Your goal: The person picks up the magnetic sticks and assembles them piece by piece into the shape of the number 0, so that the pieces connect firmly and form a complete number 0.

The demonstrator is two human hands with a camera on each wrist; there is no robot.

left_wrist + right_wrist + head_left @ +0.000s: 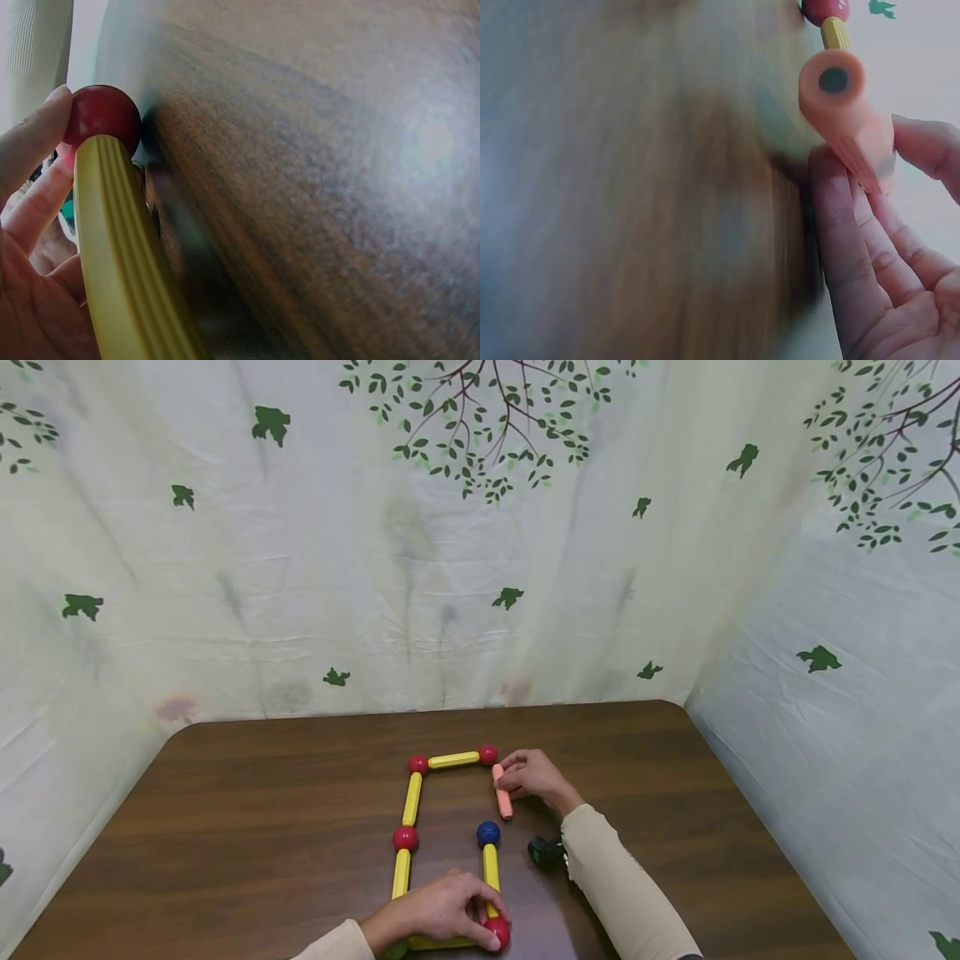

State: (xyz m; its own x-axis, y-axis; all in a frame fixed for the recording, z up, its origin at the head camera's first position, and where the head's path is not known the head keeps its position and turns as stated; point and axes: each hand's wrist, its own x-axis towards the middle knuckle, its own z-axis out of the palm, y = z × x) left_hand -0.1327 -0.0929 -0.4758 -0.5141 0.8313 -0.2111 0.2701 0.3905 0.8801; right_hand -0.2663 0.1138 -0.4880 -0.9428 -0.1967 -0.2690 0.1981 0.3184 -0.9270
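Note:
My left hand (442, 906) holds a red ball (498, 935) between thumb and fingers at the near right corner of a frame of rods and balls. From that ball a yellow rod (491, 868) runs up to a blue ball (488, 834). In the left wrist view, the red ball (105, 116) sits at the end of a yellow rod (124, 247). My right hand (536, 777) pinches a pink rod (503, 802) just below the far right red ball (488, 754). A dark round spot marks the end of the pink rod (855, 135) in the right wrist view.
More yellow rods (412, 800) and red balls (406, 838) form the frame's left and far sides. A green ball (396, 951) is partly hidden under the left wrist. By the right cuff is a small black object (546, 852). White leaf-patterned cloth (450, 635) hangs behind the brown table (285, 827).

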